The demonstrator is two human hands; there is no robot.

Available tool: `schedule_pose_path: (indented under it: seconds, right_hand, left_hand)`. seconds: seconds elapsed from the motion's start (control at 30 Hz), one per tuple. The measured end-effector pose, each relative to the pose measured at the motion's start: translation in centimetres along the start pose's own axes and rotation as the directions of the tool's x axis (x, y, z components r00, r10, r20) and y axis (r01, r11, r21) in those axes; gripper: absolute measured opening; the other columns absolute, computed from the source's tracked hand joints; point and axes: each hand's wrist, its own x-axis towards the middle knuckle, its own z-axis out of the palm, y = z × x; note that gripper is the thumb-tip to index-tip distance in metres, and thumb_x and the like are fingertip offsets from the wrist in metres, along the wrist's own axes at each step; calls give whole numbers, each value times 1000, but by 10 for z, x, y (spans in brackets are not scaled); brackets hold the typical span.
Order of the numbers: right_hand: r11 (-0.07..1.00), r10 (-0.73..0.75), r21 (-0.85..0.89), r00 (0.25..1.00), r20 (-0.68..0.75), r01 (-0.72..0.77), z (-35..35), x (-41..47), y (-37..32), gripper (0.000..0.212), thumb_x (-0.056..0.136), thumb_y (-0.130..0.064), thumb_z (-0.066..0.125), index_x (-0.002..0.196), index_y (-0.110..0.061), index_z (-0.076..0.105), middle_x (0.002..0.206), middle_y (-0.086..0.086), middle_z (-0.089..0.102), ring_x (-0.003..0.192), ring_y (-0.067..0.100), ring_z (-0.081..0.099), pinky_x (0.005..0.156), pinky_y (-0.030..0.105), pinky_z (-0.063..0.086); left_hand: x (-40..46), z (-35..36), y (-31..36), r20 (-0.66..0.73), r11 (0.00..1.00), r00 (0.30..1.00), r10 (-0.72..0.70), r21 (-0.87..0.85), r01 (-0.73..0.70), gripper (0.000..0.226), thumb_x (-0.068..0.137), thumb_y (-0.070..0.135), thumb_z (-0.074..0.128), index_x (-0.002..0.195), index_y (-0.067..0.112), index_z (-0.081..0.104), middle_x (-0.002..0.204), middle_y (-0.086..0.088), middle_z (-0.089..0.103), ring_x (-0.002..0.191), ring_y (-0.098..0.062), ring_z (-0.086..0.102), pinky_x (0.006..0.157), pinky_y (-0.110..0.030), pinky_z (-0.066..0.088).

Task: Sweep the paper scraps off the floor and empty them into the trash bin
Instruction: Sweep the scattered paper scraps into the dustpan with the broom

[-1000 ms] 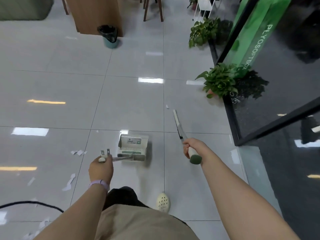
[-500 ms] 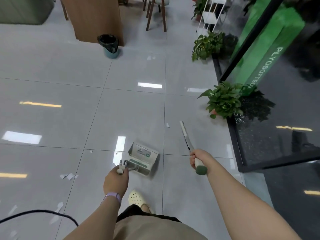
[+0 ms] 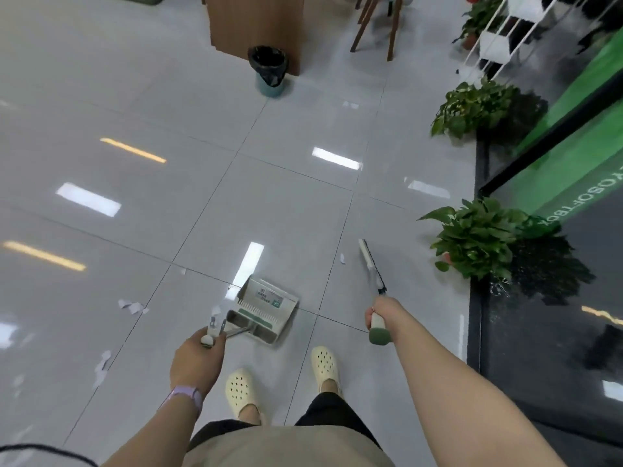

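Note:
My left hand grips the handle of a white and green dustpan, which hangs just in front of my feet. My right hand holds a broom by its white handle with a green end cap; the broom head points forward over the tiles. Paper scraps lie on the grey tile floor to the left, and a single scrap lies left of the broom head. The trash bin, teal with a black liner, stands far ahead by a wooden cabinet.
Potted plants stand along a dark glass wall on the right. A wooden cabinet and chair legs are at the back. A black cable crosses the floor at bottom left. My feet wear cream clogs.
I have walked forward: the bin and plants are nearer, the scraps on the left have slid back. The dustpan has swung to a tilt, and both feet now show.

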Motion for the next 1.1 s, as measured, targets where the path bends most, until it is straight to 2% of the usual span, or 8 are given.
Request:
schedule_pose_path:
  seconds: [0.27, 0.4, 0.53, 0.67, 0.8, 0.9, 0.97, 1.1]
  right_hand:
    - [792, 245, -604, 952, 184, -87, 18, 35, -28, 18, 94, -4, 35, 90, 0, 52, 47, 7, 50, 36, 18, 47, 36, 19, 40]
    - [701, 393, -706, 883, 258, -106, 74, -2, -9, 18, 97, -11, 31, 102, -6, 48, 54, 5, 44, 33, 13, 42, 35, 16, 39]
    - [674, 509, -731, 784, 355, -107, 140, -45, 28, 19, 95, -8, 29, 100, -2, 46, 49, 4, 42, 32, 13, 39, 34, 16, 35]
    - [664, 628, -736, 632, 454, -132, 204, -81, 49, 24, 99, -12, 34, 79, -6, 46, 52, 1, 40, 31, 8, 35, 29, 16, 30]
    - [734, 665, -626, 463, 586, -263, 246, -106, 66, 16, 100, -13, 40, 84, -11, 42, 58, -3, 36, 32, 7, 38, 28, 18, 34]
    - [721, 678, -657, 419, 604, -219, 253, -126, 81, 6, 101, -14, 45, 96, -11, 43, 64, -5, 31, 33, 6, 36, 28, 17, 34]
    - [723, 681, -655, 388, 621, -219, 248, -130, 86, 22, 100, -26, 56, 107, -13, 40, 65, -4, 30, 37, 7, 37, 30, 18, 36]
    - [740, 669, -615, 389, 634, -271, 237, -143, 76, 40, 90, -41, 70, 93, -13, 41, 62, -6, 29, 34, 6, 37, 30, 19, 39]
  left_hand:
    - [-68, 30, 14, -196, 941, 927, -319, -179, 287, 19, 97, 44, 59, 81, 34, 61, 66, 2, 68, 67, -22, 63, 63, -34, 52]
    - [-103, 47, 7, -279, 884, 845, -457, -250, 396, 27, 98, 53, 53, 99, 29, 67, 68, 4, 67, 66, -17, 62, 58, -29, 44]
    - [-138, 50, -28, -329, 802, 734, -594, -320, 505, 33, 97, 54, 50, 105, 27, 68, 75, 2, 68, 73, -24, 64, 63, -32, 48]
    - [-175, 36, -57, -351, 724, 637, -686, -417, 549, 29, 99, 46, 52, 82, 25, 63, 65, 0, 63, 64, -24, 61, 59, -32, 50]
    - [-212, 14, -96, -355, 645, 546, -759, -525, 555, 35, 99, 40, 55, 73, 17, 60, 63, -7, 62, 62, -28, 59, 57, -31, 45]
    - [-237, 5, -127, -337, 564, 463, -820, -613, 553, 36, 100, 37, 54, 73, 13, 61, 65, -10, 62, 63, -29, 58, 59, -32, 45]
    - [-245, -2, -143, -325, 523, 423, -846, -661, 538, 33, 100, 36, 55, 74, 16, 62, 68, -9, 62, 65, -28, 58, 59, -30, 44]
    - [-249, -20, -182, -311, 484, 390, -866, -717, 502, 26, 99, 31, 58, 77, 19, 64, 71, -8, 64, 67, -27, 60, 61, -31, 47]
